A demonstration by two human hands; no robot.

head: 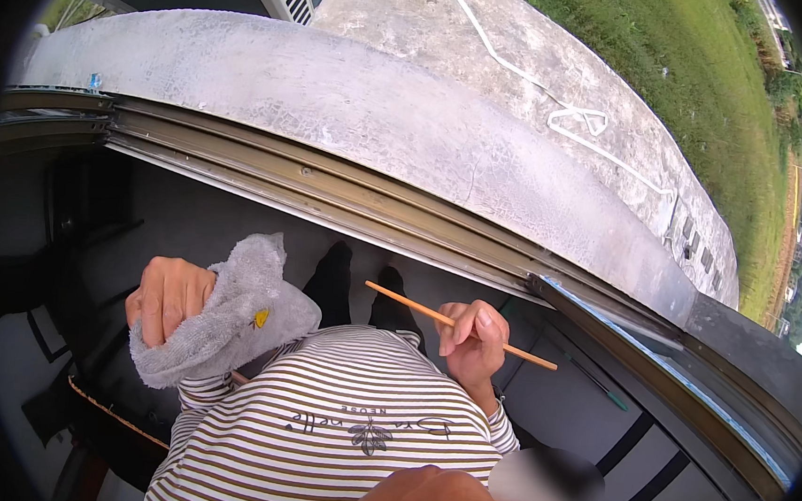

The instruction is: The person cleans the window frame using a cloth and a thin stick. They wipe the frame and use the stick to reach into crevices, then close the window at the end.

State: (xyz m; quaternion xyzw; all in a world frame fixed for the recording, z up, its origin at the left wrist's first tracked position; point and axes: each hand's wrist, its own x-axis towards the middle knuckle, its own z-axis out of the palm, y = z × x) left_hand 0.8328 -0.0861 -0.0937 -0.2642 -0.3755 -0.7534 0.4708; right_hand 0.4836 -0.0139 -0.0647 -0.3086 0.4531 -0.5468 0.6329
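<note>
At the left of the head view, my left hand (169,299) grips a grey terry cloth (251,309) that hangs in folds beside my striped shirt. A small yellow mark or scrap (261,318) shows on the cloth. My right hand (475,337) pinches a thin wooden stick (407,302), like a chopstick, between thumb and fingers; both its ends stick out. In front of both hands runs the brown metal sliding-window track (322,181). Neither the cloth nor the stick appears to touch it.
Beyond the track lies a pale concrete sill (384,101), with a white cord (500,62) on the concrete outside and grass farther off. A sliding window frame (659,384) stands at the right. Dark furniture (38,278) is at the left. A thin green-handled rod (599,383) is at the lower right.
</note>
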